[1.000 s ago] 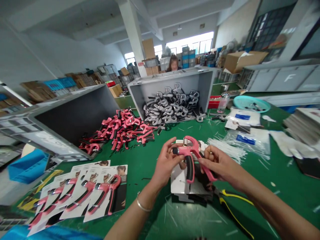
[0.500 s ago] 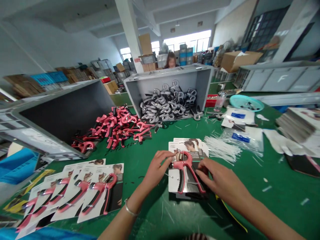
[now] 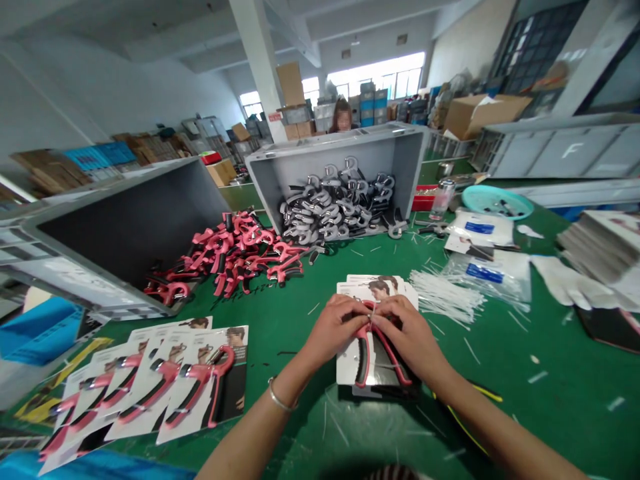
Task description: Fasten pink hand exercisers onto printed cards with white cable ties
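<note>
A red-and-black hand grip exerciser (image 3: 364, 363) lies on a printed backing card (image 3: 346, 367), on top of a small stack of such cards. My left hand (image 3: 341, 325) and my right hand (image 3: 403, 327) meet over its upper end, fingers pinched together. Between the fingertips shows a thin whitish cable tie (image 3: 372, 308), mostly covered by the fingers. The spring and upper part of the exerciser are hidden behind my hands. Another thin tie crosses the lower handles. Beside my right hand lies a pile of white cable ties (image 3: 447, 297).
Carded red exercisers (image 3: 200, 387) lie overlapped at left. Loose red exercisers (image 3: 240, 253) spill from a tipped grey crate (image 3: 75, 273); another crate (image 3: 407, 167) holds grey ones. Yellow-black tool handles (image 3: 467, 430) lie under my right forearm. Bags, a glove (image 3: 570, 283) and stacked cards (image 3: 595, 247) are at right.
My right hand has moved left and up from the card's right edge to the exerciser's top. My left hand has shifted right, and their fingertips now meet there.
</note>
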A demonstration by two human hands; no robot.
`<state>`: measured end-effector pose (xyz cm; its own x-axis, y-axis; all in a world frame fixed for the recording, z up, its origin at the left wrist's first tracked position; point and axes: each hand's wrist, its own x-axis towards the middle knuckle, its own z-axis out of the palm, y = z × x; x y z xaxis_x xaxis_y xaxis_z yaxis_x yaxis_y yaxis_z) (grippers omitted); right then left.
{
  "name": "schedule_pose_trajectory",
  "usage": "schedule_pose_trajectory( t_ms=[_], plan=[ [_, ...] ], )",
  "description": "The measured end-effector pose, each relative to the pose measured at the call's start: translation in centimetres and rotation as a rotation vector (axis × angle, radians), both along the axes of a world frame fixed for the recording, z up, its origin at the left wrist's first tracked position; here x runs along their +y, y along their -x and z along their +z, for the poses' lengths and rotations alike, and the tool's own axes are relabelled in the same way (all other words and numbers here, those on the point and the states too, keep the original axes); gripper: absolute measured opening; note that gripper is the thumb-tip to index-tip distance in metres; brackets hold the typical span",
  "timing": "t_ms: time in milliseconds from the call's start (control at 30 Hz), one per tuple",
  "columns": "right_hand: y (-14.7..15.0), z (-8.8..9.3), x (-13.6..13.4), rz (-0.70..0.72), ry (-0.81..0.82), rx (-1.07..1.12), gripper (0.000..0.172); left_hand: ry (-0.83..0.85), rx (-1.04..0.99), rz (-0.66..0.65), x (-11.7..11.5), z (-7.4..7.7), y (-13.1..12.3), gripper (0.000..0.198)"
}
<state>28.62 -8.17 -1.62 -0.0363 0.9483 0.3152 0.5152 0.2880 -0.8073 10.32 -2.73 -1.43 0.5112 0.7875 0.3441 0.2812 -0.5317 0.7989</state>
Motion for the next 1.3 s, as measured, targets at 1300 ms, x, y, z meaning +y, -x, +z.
schedule_pose_trajectory(
  t_ms=[1300],
  plan=[
    [0.3,-0.6,-0.1,0.077,-0.049,-0.047,0.011,-0.057,-0.002,0.126,-1.1,1.4,0.1,0.009]
  ],
)
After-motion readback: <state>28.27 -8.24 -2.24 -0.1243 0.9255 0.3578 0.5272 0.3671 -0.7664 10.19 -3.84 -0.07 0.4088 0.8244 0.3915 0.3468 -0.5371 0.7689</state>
